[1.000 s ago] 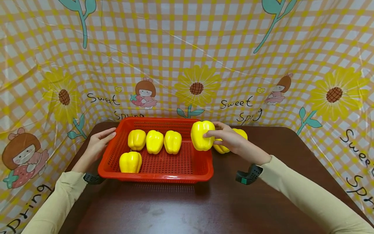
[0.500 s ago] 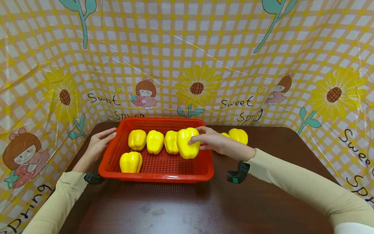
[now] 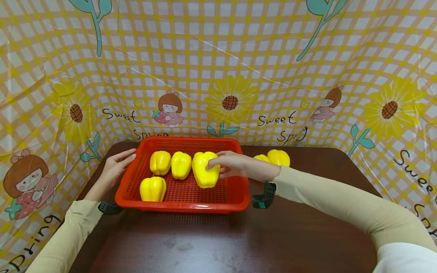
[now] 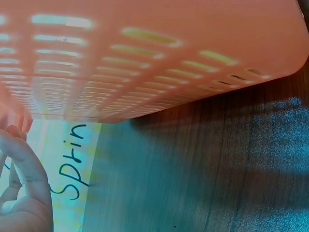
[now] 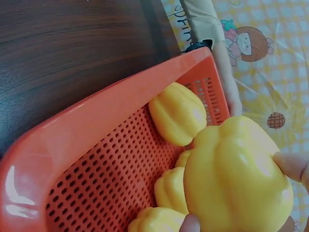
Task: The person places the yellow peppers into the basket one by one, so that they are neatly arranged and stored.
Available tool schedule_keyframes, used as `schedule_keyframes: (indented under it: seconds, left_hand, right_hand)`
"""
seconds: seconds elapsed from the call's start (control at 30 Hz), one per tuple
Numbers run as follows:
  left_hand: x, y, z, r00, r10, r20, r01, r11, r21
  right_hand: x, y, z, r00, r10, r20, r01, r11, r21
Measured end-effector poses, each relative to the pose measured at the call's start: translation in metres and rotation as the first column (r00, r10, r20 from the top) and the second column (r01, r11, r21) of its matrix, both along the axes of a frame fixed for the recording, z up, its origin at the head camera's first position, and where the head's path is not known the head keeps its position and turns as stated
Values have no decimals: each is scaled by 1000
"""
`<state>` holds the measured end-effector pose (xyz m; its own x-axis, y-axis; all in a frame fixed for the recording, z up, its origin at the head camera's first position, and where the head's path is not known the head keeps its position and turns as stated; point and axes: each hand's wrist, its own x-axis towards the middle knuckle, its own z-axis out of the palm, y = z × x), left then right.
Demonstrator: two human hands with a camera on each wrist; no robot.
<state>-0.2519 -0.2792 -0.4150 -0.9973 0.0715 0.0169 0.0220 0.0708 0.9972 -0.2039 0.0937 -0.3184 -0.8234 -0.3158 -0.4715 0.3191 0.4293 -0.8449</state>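
My right hand (image 3: 235,165) grips a yellow bell pepper (image 3: 206,170) over the right half of a red plastic basket (image 3: 184,206). In the right wrist view, fingertips press both sides of that bell pepper (image 5: 236,179). Two yellow bell peppers, one at the back left (image 3: 160,163) and one beside it (image 3: 181,165), lie in the basket, with another bell pepper (image 3: 153,189) at the front left. The held pepper hides a further one in the head view; its row shows in the right wrist view. My left hand (image 3: 114,167) touches the basket's left rim with its fingertips.
Two more yellow bell peppers, one partly hidden (image 3: 262,157) and one fuller in view (image 3: 279,157), lie right of the basket behind my right forearm. A dark brown table (image 3: 191,242) carries everything. Checked printed cloth (image 3: 218,57) encloses the back and sides.
My right hand has carried its bell pepper leftward and slightly down, from above the basket's right rim to over its inside. The left hand and basket have stayed put.
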Motion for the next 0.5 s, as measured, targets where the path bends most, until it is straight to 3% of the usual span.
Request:
schedule_keyframes:
  seconds: [0.5]
  left_hand:
    - [-1, -1, 0, 1000, -4, -4, 4, 1000, -18]
  right_hand:
    - [-12, -37, -9, 996, 87, 36, -88, 996, 23]
